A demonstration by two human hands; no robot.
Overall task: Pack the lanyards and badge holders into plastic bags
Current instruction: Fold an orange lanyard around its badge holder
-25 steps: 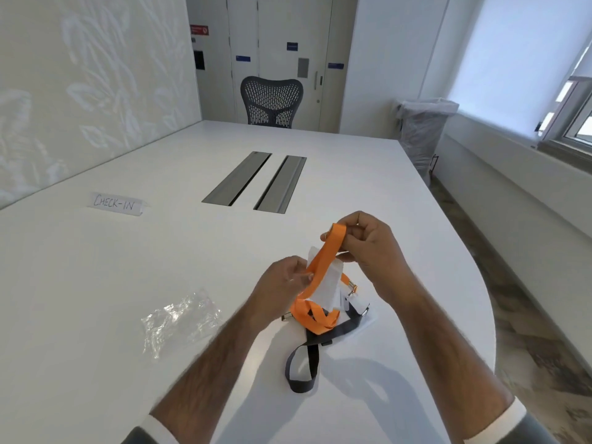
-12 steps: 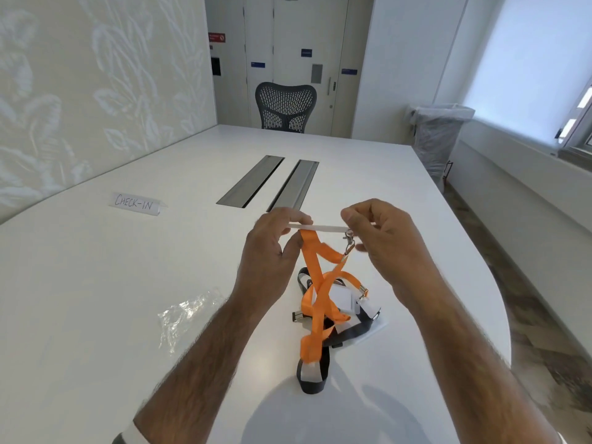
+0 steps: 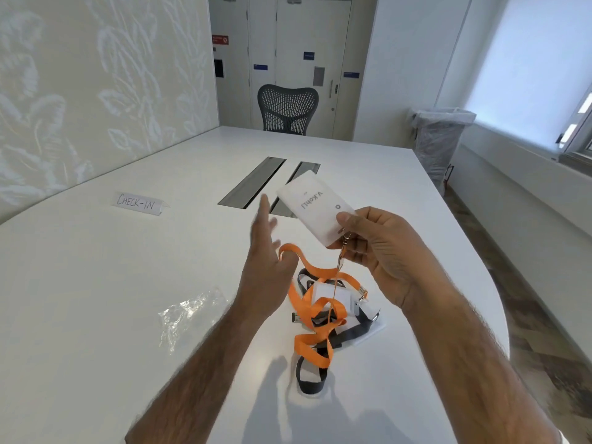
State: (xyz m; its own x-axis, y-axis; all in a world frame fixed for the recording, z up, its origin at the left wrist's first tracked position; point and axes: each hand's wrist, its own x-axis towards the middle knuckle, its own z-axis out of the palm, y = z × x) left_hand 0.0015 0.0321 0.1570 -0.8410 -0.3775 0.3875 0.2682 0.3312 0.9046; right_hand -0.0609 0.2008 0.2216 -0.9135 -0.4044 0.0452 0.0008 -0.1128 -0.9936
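Note:
My right hand grips the clip end of a white badge holder and holds it up above the table, its printed name facing me. An orange lanyard hangs from its clip down onto the pile below. My left hand is open with fingers spread, and the lanyard's loop is draped over its thumb. On the white table under my hands lie a black lanyard and another white badge holder. A clear plastic bag lies crumpled to the left.
A folded "CHECK-IN" paper sign stands at the left. Two grey cable slots run down the table's middle. A black mesh chair stands at the far end, a lined bin at the right, near the table's curved right edge.
My left hand has let go of the badge holder and opened. My right hand has turned the badge holder from edge-on to face up and lifted it.

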